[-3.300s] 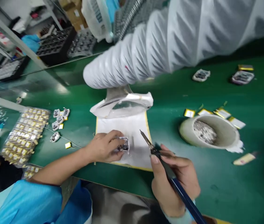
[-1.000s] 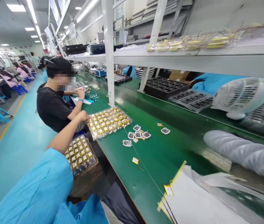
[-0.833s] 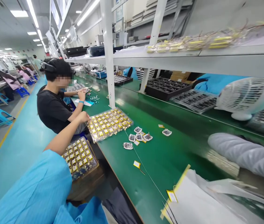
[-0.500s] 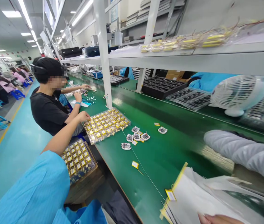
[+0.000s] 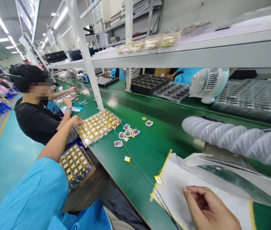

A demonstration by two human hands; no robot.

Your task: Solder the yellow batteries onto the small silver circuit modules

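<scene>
My left hand [image 5: 77, 120] is at the near left corner of a clear tray [image 5: 97, 127] filled with yellow-edged battery cells, its fingers closed on the edge or on something too small to name. My right hand [image 5: 209, 204] is over the white sheet [image 5: 173, 182] at the lower right, thumb and forefinger pinched together; what they hold, if anything, is too small to make out. A battery cell [image 5: 158, 179] lies at the sheet's left edge, beside black tweezers [image 5: 165, 206]. Another cell [image 5: 127, 158] with a wire rests on the green table. White-rimmed round parts [image 5: 128, 133] lie grouped beyond it.
A second tray of cells [image 5: 74, 163] sits on a box below the table edge. A person in black [image 5: 37, 111] works at the left. A ribbed grey hose [image 5: 231, 137], a white fan [image 5: 208, 84], black trays [image 5: 149, 83] and a shelf post [image 5: 85, 57] stand around.
The view has turned to the right. My right hand has come further into view over the white sheet. My left hand stays at the tray's corner.
</scene>
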